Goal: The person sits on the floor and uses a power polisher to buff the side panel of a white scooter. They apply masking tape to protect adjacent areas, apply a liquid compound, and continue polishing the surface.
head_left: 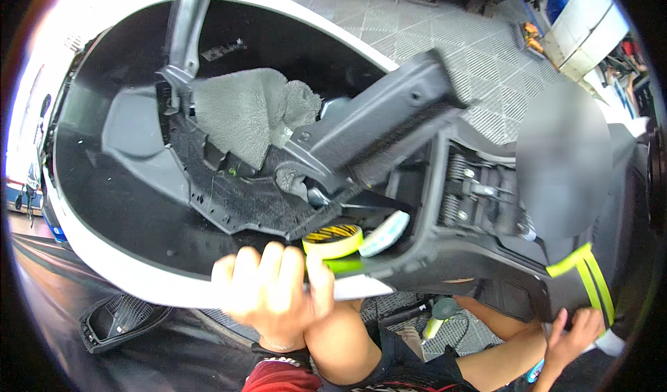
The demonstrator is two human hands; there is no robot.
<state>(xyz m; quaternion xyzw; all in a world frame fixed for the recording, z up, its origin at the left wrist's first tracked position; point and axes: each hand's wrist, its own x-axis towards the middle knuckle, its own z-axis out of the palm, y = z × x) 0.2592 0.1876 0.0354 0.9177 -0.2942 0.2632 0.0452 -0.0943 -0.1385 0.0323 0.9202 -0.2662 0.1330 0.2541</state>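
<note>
My left hand (274, 284) wraps its fingers over the white rim (149, 277) of a large black-lined shell, gripping it. Just inside the rim, beside those fingers, lie a roll of yellow tape (333, 241) and a pale blue-white curved piece (385, 233). My right hand (578, 336) is at the lower edge of a black panel (490, 256) on the right, its fingers curled. Its fingertips are beside yellow tape strips (595, 281) stuck on the panel; anything between them is hidden.
Within the shell sit a black plastic bracket (379, 117), a black frame piece (250, 204) and a grey cloth (236, 110). Springs (455, 183) show on a hinge at right. A black tray-like part (125, 319) lies lower left. A blurred oval covers part of the right side.
</note>
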